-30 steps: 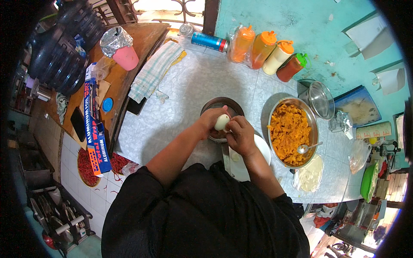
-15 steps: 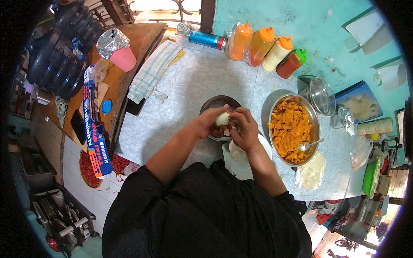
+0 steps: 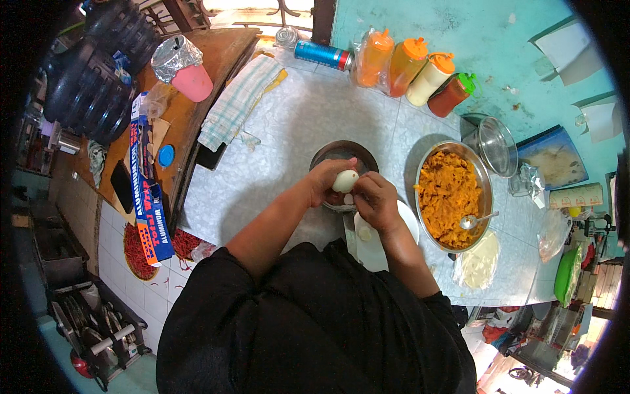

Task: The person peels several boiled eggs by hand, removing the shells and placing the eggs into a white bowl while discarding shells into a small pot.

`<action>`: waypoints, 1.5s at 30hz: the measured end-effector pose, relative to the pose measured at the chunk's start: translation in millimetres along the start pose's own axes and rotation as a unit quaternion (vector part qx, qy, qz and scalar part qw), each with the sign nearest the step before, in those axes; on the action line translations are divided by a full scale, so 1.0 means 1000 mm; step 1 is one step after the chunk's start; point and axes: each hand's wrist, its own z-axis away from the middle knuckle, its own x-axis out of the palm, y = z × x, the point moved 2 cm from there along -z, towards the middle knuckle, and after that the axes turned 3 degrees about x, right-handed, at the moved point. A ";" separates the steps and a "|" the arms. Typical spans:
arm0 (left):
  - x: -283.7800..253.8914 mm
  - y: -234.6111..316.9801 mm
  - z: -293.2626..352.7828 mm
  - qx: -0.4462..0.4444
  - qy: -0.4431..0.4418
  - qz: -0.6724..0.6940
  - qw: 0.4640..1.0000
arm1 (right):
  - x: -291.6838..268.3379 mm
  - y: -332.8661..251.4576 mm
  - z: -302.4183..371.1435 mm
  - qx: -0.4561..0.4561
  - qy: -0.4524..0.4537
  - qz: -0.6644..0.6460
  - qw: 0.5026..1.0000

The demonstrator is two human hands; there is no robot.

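Observation:
A smooth white peeled egg [image 3: 345, 181] sits in my left hand [image 3: 321, 180], its fingers curled round it. Close against the egg's right side, my right hand [image 3: 377, 200] is closed in a pinch; whatever its fingertips hold is hidden. Both hands are over a round metal pot [image 3: 344, 146]. Brownish and whitish pieces like eggshell [image 3: 338, 198] show inside, partly covered by my hands. A white plate [image 3: 408, 226] lies under my right wrist with a small pale piece on it. Beside the plate is a flat metal strip [image 3: 349, 230] like a knife blade.
Right of the plate stands a metal bowl [image 3: 487, 184] of orange mash with a spoon [image 3: 470, 222]. Pale flat rounds in plastic [image 3: 476, 262] lie nearer. Several squeeze bottles [image 3: 430, 80] and a blue can [image 3: 321, 55] line the back. A checked cloth [image 3: 239, 98] is at left.
My left hand has turned the egg slightly, and a small dark spot now shows on it. My right fingers have drawn together into a tighter pinch. The whole view has shifted a little.

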 end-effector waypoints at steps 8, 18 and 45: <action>0.004 0.003 0.004 -0.007 0.007 0.005 1.000 | -0.009 0.013 0.011 0.083 0.016 0.030 0.996; 0.002 0.000 0.000 -0.016 -0.003 -0.080 0.997 | -0.003 0.005 0.003 0.103 0.029 -0.058 0.993; 0.001 -0.003 0.001 0.025 -0.050 -0.037 0.998 | 0.002 -0.004 0.002 0.038 0.020 -0.006 0.999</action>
